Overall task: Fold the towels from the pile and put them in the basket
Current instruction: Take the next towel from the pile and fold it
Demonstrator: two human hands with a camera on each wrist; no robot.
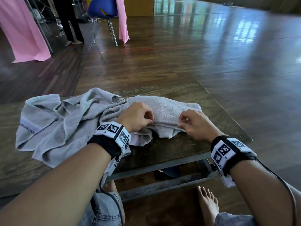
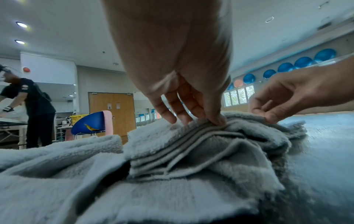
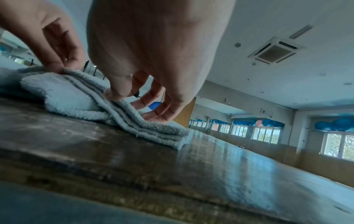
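A grey towel [image 1: 166, 106], folded over into layers, lies across the middle of a small dark wooden table [image 1: 219, 115]. My left hand [image 1: 151, 123] pinches its near hem, and my right hand [image 1: 181, 124] pinches the same hem a little to the right. The left wrist view shows the left hand [image 2: 201, 119] with thumb and fingers on the stacked hems of the towel [image 2: 191, 151], the right hand [image 2: 268, 116] beside it. In the right wrist view the right hand [image 3: 132, 104] grips the layered towel [image 3: 72, 94]. A crumpled pile of grey towels [image 1: 53, 126] lies at the left. No basket shows on the table.
The table's near edge [image 1: 162, 163] runs just in front of my wrists, with my bare foot [image 1: 208, 204] below it. Across the wooden floor stand a blue chair [image 1: 104, 7], hanging pink cloth [image 1: 24, 30] and a person [image 1: 70, 22]. A yellow crate [image 2: 76, 117] sits behind the chair.
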